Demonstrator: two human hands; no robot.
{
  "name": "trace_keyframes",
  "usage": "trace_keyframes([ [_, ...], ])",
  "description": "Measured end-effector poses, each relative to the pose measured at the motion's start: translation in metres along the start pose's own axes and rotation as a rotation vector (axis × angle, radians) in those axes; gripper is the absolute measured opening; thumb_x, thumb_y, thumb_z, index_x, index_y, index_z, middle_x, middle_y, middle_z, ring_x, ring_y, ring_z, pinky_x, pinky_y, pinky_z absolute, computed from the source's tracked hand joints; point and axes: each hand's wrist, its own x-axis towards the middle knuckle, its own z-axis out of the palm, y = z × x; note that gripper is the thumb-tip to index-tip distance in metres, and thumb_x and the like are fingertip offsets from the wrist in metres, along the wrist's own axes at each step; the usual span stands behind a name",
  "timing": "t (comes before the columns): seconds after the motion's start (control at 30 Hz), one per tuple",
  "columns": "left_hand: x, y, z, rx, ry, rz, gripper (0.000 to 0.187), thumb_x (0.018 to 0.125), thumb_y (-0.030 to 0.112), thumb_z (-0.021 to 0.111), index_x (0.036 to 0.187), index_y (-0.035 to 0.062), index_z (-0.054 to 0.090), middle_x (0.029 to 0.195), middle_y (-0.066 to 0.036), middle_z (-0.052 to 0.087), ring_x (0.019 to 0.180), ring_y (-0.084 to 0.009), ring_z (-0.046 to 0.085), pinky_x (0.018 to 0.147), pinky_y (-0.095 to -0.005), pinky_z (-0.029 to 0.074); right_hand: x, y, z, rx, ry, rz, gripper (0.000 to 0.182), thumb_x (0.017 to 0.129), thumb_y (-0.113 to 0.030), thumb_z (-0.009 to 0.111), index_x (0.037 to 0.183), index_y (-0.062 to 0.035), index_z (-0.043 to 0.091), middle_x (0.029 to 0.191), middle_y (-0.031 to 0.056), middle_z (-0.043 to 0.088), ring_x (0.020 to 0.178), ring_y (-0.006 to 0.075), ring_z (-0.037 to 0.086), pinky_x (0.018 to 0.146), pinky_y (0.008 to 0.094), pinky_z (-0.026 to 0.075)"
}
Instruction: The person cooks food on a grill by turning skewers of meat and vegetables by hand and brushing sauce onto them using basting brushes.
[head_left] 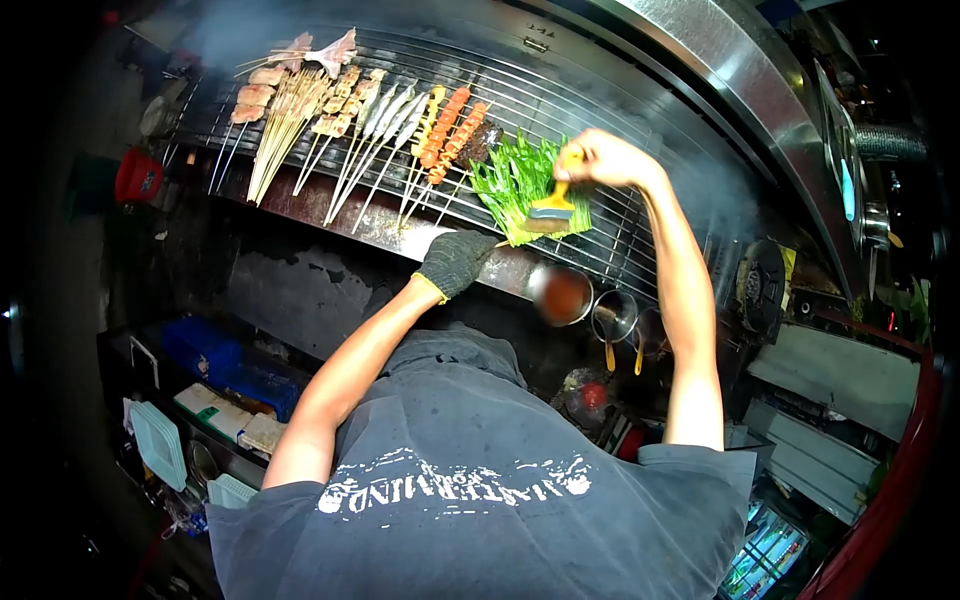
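My right hand [610,160] is bare and closed around the yellow handle of a basting brush [553,207]. The brush's bristles are over the lower end of a flat bunch of green leafy vegetables [515,175] on the grill. A dark knit glove covers my left hand [458,263], at the grill's front edge. Its fingers are closed on a thin wooden skewer [502,243] that runs into the greens; the gripped part is hidden. To the left of the greens lie red sausage skewers [455,137] and a dark browned piece [482,142].
The wire grill [620,225] also carries fish skewers [395,115], meat skewers [253,100] and a bundle of thin skewers [285,125]. Sauce containers [564,297] with brushes stand below the front edge. A metal hood [730,75] overhangs the right, and smoke drifts there.
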Motion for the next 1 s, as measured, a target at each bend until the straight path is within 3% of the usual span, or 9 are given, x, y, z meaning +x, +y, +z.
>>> trace_keyframes([
  [0.1,0.001,0.009,-0.010,0.018,0.017,0.024,0.027,0.087,0.020,0.058,0.112,0.0161,0.068,0.088,-0.014,0.068,0.078,-0.0338,0.065,0.068,-0.0464,0.050,0.040,0.054,-0.029,0.067,0.317,0.086,0.017,0.088,-0.021,0.071,0.098,-0.0079,0.075,0.085,0.0029,0.074,0.073,0.0121,0.063,0.070,0.0298,0.051],
  [0.2,0.001,0.008,-0.009,0.061,0.006,0.016,0.027,0.085,0.017,0.057,0.110,0.0152,0.068,0.088,-0.015,0.068,0.078,-0.0338,0.065,0.068,-0.0464,0.050,0.038,0.067,-0.062,-0.055,0.586,-0.031,0.017,0.089,-0.022,0.070,0.098,-0.0080,0.075,0.082,0.0036,0.073,0.069,0.0102,0.060,0.064,0.0276,0.050],
  [0.4,0.003,0.012,0.000,0.082,-0.033,-0.028,0.031,0.082,0.013,0.055,0.111,0.0146,0.067,0.089,-0.015,0.068,0.078,-0.0346,0.066,0.069,-0.0476,0.050,0.036,0.048,-0.055,0.173,-0.074,0.189,0.012,0.087,-0.017,0.072,0.094,-0.0066,0.075,0.072,0.0000,0.067,0.059,0.0068,0.055,0.055,0.0234,0.047],
  [0.53,0.010,0.017,0.000,0.165,-0.135,-0.060,0.031,0.083,0.016,0.055,0.110,0.0140,0.068,0.088,-0.015,0.069,0.079,-0.0350,0.066,0.070,-0.0482,0.050,0.020,0.082,-0.062,0.135,0.594,0.157,0.018,0.087,-0.020,0.072,0.097,-0.0046,0.074,0.076,0.0007,0.068,0.064,0.0074,0.055,0.059,0.0242,0.045],
  [0.6,0.012,0.019,-0.004,0.223,-0.200,-0.076,0.030,0.083,0.017,0.055,0.109,0.0135,0.069,0.087,-0.016,0.069,0.080,-0.0352,0.066,0.071,-0.0483,0.050,-0.003,0.086,-0.057,0.065,0.666,0.210,0.021,0.088,-0.021,0.072,0.100,-0.0042,0.074,0.077,-0.0001,0.068,0.065,0.0064,0.054,0.059,0.0233,0.042],
  [0.73,0.012,0.022,-0.001,-0.002,0.031,-0.022,0.016,0.080,0.020,0.058,0.085,0.0095,0.069,0.078,-0.017,0.067,0.074,-0.0375,0.064,0.066,-0.0489,0.049,-0.067,0.081,-0.010,0.308,1.077,0.090,0.018,0.092,-0.015,0.068,0.104,-0.0019,0.072,0.076,-0.0014,0.063,0.067,0.0059,0.054,0.061,0.0207,0.043],
  [0.9,0.054,0.077,-0.040,-0.652,-0.226,-0.155,0.020,0.088,0.023,0.060,0.080,0.0059,0.066,0.069,-0.007,0.063,0.066,-0.0202,0.061,0.058,-0.0336,0.046,-0.169,0.057,0.072,0.629,1.598,0.201,0.024,0.094,-0.015,0.066,0.112,0.0001,0.069,0.087,0.0027,0.066,0.073,0.0063,0.059,0.070,0.0187,0.049],
  [0.93,0.070,0.091,-0.044,-0.915,-0.334,-0.357,0.019,0.089,0.022,0.059,0.080,0.0065,0.065,0.069,-0.005,0.062,0.067,-0.0173,0.061,0.057,-0.0318,0.046,-0.182,0.052,0.087,0.701,1.685,0.201,0.023,0.094,-0.015,0.066,0.112,0.0003,0.069,0.086,0.0031,0.066,0.071,0.0067,0.058,0.070,0.0190,0.050],
  [1.0,0.098,0.089,-0.026,-0.212,0.054,0.469,0.020,0.091,0.023,0.059,0.083,0.0063,0.066,0.075,-0.005,0.065,0.070,-0.0142,0.062,0.059,-0.0304,0.047,-0.206,0.052,0.115,0.682,1.756,0.293,0.025,0.094,-0.017,0.066,0.111,0.0012,0.068,0.082,0.0037,0.065,0.068,0.0070,0.057,0.067,0.0203,0.049],
])
